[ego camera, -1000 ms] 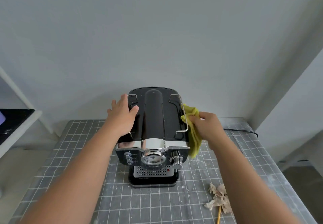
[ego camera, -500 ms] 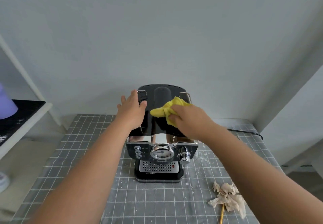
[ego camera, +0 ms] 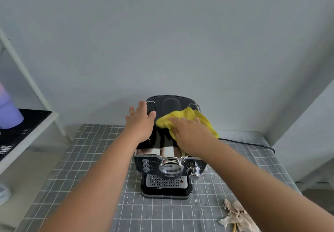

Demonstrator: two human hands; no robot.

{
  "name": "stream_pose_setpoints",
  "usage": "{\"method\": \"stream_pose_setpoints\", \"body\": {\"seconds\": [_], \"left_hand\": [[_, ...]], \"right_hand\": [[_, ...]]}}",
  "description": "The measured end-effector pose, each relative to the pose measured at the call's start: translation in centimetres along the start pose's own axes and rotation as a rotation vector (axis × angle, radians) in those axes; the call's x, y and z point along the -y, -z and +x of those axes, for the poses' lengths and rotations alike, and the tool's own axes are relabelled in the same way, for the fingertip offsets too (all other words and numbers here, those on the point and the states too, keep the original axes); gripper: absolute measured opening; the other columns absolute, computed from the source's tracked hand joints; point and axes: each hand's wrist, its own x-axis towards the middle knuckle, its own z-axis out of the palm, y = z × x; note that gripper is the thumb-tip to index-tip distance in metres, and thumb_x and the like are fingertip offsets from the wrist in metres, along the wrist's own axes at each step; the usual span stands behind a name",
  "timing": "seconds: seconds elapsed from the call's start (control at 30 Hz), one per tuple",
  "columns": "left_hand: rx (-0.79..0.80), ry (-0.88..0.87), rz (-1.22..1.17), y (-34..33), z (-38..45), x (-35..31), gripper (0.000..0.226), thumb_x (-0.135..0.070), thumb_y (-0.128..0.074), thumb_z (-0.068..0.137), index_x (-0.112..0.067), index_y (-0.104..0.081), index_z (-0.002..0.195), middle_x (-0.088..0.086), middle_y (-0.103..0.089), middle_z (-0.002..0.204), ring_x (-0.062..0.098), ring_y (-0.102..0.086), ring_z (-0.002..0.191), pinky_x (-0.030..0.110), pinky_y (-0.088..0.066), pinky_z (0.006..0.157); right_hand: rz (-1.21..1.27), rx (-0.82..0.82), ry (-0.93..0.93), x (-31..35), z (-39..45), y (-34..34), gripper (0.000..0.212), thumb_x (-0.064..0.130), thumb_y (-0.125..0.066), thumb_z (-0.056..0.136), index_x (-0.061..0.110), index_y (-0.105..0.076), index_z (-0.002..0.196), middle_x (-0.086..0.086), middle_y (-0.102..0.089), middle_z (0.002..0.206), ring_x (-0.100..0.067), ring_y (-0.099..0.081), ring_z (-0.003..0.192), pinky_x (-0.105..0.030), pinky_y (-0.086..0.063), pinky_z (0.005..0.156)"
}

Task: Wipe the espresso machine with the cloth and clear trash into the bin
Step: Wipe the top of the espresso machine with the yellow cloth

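Note:
A black and chrome espresso machine (ego camera: 167, 175) stands on a grey gridded table (ego camera: 90, 159), its front facing me. My left hand (ego camera: 140, 121) lies flat on the machine's top left side, fingers spread, holding it steady. My right hand (ego camera: 189, 134) presses a yellow cloth (ego camera: 188, 116) onto the top of the machine, right of its raised middle ridge. The cloth bunches out past my fingers to the left and right. A crumpled brown paper napkin (ego camera: 236, 217) with a wooden stick (ego camera: 234, 228) lies at the table's front right. No bin is in view.
A black power cord (ego camera: 253, 144) runs right from behind the machine. White crumbs speckle the table around the machine. A white shelf (ego camera: 23, 137) with a dark mat and a purple cup (ego camera: 8, 108) sits at the left. White walls close in behind and right.
My right hand carried the cloth from the machine's right side up onto its top and has spread it flatter there. My left hand has stayed on the top left.

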Motion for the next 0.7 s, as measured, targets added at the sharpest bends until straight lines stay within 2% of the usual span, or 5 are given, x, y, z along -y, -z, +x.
{"method": "stream_pose_setpoints", "body": {"seconds": [0.13,0.3,0.5,0.6,0.7], "left_hand": [[0.002,-0.005,-0.015,0.3,-0.3,0.1,0.054,-0.034,-0.021,0.104,-0.018,-0.003,0.153,0.01,-0.001,0.161,0.038,0.005,0.146,0.051,-0.006,0.117],[-0.006,0.004,-0.025,0.3,-0.3,0.2,0.05,-0.028,-0.023,0.104,-0.017,-0.008,0.151,0.012,-0.001,0.16,0.04,0.003,0.146,0.054,-0.009,0.117],[-0.021,0.024,-0.019,0.1,0.0,0.4,0.049,-0.026,-0.026,0.104,-0.014,-0.011,0.149,0.014,-0.008,0.158,0.043,-0.001,0.144,0.056,-0.016,0.114],[-0.021,0.024,-0.006,0.0,0.1,0.3,0.051,-0.028,-0.026,0.104,-0.013,-0.009,0.15,0.013,-0.008,0.159,0.043,-0.001,0.144,0.055,-0.015,0.115],[-0.014,0.02,-0.017,-0.1,0.1,0.3,0.051,-0.027,-0.027,0.104,-0.013,-0.009,0.15,0.013,-0.007,0.159,0.042,0.001,0.145,0.054,-0.013,0.116]], "right_hand": [[0.012,0.06,-0.041,-1.3,7.6,1.0,0.049,0.033,-0.028,0.099,0.032,-0.03,0.147,-0.011,-0.03,0.153,-0.035,-0.03,0.139,-0.053,-0.015,0.114],[0.061,0.103,-0.01,-0.9,12.1,0.8,0.055,0.027,-0.035,0.094,0.026,-0.032,0.149,0.003,0.0,0.163,-0.029,-0.002,0.149,-0.048,-0.003,0.119],[0.035,0.078,0.047,-1.6,9.7,0.7,0.045,0.031,-0.038,0.091,0.027,-0.049,0.134,0.008,-0.025,0.156,-0.028,-0.02,0.143,-0.05,-0.014,0.115],[0.04,0.024,0.008,-1.3,7.9,0.5,0.046,0.029,-0.03,0.099,0.026,-0.037,0.144,0.009,-0.019,0.159,-0.024,-0.015,0.146,-0.051,-0.005,0.118],[0.04,0.041,0.0,-0.9,9.9,0.7,0.048,0.028,-0.028,0.095,0.024,-0.038,0.143,0.008,-0.022,0.158,-0.028,-0.022,0.143,-0.055,-0.012,0.116]]}}
